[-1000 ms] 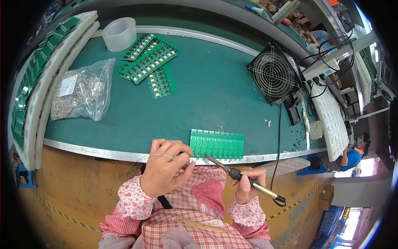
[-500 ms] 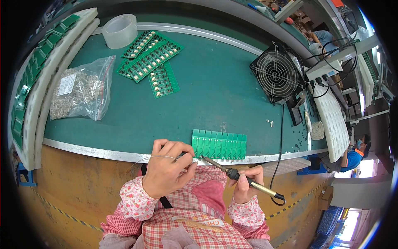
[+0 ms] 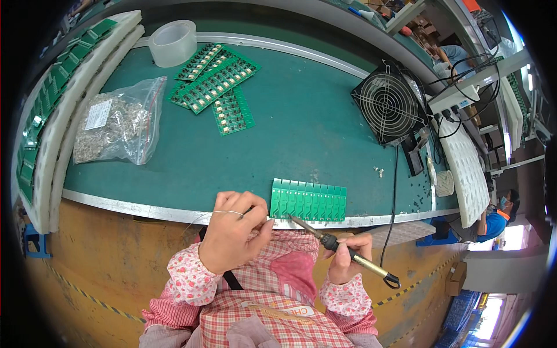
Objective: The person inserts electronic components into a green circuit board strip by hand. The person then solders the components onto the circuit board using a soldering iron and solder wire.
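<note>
A green circuit board panel (image 3: 313,200) lies at the table's near edge, its solder side up. My right hand (image 3: 346,264) is closed round the handle of a soldering iron (image 3: 329,241), whose tip rests at the panel's near edge, left of its middle. Pinched in the fingers of my left hand (image 3: 229,240) is a thin solder wire (image 3: 200,219), which trails off to the left. The left fingertips are close to the panel's near left corner. A short dark piece also shows between those fingers; I cannot make out what it is.
Populated circuit boards (image 3: 223,87) lie stacked at the back beside a tape roll (image 3: 173,43). A bag of small parts (image 3: 116,124) sits on the left by foam trays (image 3: 87,87). A fan (image 3: 386,103) stands at right; the iron's cord (image 3: 394,203) runs below it.
The iron's tip has shifted a little to the right along the panel's near edge. My left hand has moved slightly, still pinching the solder wire. The whole view has shifted slightly.
</note>
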Demonstrator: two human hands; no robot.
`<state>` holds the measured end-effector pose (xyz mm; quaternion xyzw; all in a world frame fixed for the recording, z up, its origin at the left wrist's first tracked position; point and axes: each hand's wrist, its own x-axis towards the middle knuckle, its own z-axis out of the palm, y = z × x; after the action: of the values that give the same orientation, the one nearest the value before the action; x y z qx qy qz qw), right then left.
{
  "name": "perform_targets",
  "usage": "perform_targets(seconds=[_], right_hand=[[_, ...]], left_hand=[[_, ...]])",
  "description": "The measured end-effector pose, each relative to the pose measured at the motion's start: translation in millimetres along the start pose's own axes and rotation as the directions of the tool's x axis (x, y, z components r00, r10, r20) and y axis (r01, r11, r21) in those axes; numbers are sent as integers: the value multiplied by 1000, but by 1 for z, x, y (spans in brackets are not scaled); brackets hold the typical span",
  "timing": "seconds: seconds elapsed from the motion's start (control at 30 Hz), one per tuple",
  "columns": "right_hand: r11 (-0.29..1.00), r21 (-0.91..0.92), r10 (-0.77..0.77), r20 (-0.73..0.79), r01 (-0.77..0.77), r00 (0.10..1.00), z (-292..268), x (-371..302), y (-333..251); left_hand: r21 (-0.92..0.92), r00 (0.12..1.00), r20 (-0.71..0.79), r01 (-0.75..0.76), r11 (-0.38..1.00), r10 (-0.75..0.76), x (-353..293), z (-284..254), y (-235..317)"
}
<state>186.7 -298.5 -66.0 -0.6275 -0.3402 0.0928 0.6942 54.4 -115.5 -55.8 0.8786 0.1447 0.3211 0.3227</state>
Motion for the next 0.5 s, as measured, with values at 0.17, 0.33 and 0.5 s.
perform_targets(seconds=[0.17, 0.33, 0.5], right_hand=[[999, 38, 13, -12, -13, 1000, 2, 2, -2], [996, 57, 66, 61, -70, 996, 5, 0, 0], [995, 32, 91, 62, -93, 994, 7, 1, 0]], left_hand=[[-40, 1000, -7, 22, 999, -22, -2, -4, -2], [-24, 1000, 1, 2, 1000, -2, -2, -2, -3], [-2, 1000, 2, -15, 1000, 15, -1, -2, -1]])
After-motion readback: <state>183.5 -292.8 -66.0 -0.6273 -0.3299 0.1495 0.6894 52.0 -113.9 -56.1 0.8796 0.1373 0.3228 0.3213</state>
